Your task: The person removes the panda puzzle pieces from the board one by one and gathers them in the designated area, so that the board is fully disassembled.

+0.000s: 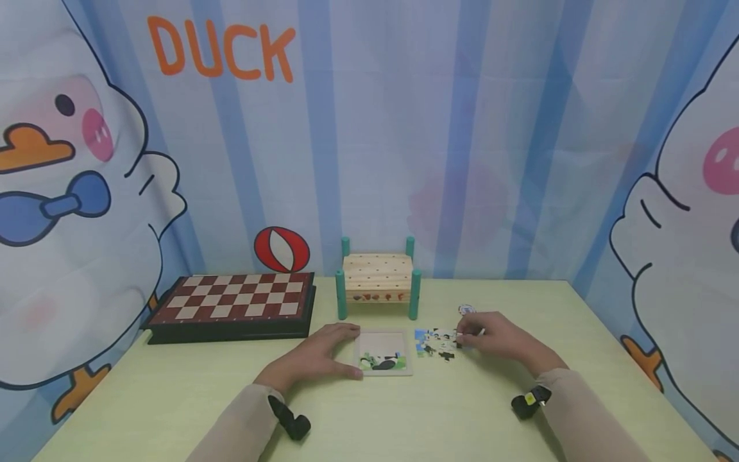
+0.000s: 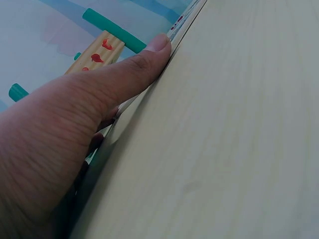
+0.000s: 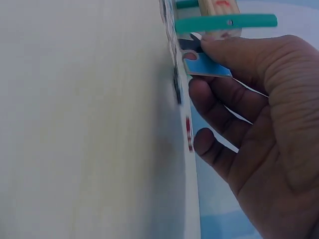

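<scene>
Blue puzzle piece (image 3: 208, 66) is pinched by the right hand (image 1: 499, 337); puzzle tray (image 1: 383, 352) is steadied by the flat left hand (image 1: 317, 359); careful placement is called for next

Bright, even light; blurry wrist close-ups

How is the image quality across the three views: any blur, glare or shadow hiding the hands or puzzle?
Head view: even, soft light, no glare; the left hand on the puzzle tray and the right hand read clearly, though the loose pieces are small. Left wrist view: sharp thumb, dark shadow under the palm. Right wrist view: slightly soft; the pinched blue piece is still readable.
</scene>
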`<action>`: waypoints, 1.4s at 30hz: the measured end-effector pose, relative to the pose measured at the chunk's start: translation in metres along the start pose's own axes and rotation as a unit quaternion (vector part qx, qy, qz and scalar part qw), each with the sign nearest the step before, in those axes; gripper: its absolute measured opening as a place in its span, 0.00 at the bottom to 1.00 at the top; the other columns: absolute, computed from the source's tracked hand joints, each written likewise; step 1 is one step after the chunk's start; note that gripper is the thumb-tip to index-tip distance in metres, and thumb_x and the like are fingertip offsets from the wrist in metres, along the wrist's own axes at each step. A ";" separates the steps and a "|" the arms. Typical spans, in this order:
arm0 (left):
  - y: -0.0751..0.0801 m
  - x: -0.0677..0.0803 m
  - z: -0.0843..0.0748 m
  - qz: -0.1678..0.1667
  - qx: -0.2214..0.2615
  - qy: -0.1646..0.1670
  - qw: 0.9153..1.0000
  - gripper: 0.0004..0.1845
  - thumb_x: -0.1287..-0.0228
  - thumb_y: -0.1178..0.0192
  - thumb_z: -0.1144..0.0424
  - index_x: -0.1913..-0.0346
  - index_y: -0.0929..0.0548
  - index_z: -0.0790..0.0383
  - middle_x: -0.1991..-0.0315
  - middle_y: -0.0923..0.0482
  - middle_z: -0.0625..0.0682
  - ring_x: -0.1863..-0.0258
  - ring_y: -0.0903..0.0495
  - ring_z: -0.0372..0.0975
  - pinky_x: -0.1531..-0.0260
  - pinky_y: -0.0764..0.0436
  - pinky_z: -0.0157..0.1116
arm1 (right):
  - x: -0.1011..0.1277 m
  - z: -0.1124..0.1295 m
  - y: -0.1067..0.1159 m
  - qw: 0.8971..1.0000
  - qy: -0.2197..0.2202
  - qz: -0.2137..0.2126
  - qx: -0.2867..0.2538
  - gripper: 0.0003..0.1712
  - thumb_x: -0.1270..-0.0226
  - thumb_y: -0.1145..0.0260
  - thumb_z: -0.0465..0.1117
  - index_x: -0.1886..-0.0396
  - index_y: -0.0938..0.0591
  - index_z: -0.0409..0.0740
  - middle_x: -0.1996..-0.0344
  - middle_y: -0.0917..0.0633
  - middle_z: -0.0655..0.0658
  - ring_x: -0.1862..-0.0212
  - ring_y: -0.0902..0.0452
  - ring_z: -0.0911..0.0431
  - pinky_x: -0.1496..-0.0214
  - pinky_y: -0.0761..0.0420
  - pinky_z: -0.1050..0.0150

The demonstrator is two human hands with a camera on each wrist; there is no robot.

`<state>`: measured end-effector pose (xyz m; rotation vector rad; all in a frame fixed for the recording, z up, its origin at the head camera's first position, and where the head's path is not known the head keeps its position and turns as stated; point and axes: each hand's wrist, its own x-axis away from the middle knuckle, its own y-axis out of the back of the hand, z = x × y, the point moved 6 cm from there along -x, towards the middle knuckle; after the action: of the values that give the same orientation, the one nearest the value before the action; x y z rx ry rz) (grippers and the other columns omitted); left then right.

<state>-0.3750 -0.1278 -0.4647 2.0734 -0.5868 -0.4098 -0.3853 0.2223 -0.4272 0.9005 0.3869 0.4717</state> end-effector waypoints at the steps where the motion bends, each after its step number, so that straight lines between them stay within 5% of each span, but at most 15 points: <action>1: 0.000 0.000 0.000 -0.001 -0.001 -0.001 1.000 0.51 0.52 0.33 0.25 0.27 0.30 0.49 0.25 0.37 0.43 0.23 0.46 0.44 0.26 0.42 0.52 | 0.003 -0.004 0.002 1.000 -0.008 0.003 -0.005 0.02 0.27 0.34 0.46 0.61 0.17 0.55 0.67 0.16 0.58 0.62 0.21 0.59 0.62 0.21 0.61; 11: -0.001 -0.002 0.003 -0.002 -0.005 -0.007 1.000 0.52 0.53 0.34 0.24 0.27 0.30 0.49 0.26 0.37 0.43 0.23 0.45 0.43 0.26 0.42 0.50 | 0.019 -0.026 0.007 0.997 -0.027 0.015 -0.071 0.07 0.29 0.32 0.46 0.59 0.14 0.47 0.64 0.14 0.51 0.60 0.22 0.56 0.59 0.22 0.63; 42: -0.002 -0.003 0.002 0.001 -0.013 0.002 1.000 0.52 0.52 0.34 0.25 0.27 0.30 0.49 0.26 0.37 0.44 0.24 0.44 0.45 0.27 0.41 0.53 | 0.014 -0.026 -0.001 0.998 -0.041 -0.005 -0.043 0.05 0.33 0.29 0.48 0.61 0.12 0.56 0.61 0.15 0.55 0.58 0.22 0.55 0.56 0.21 0.60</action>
<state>-0.3780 -0.1270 -0.4671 2.0485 -0.5779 -0.4099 -0.3861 0.2463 -0.4446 0.8316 0.2942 0.4383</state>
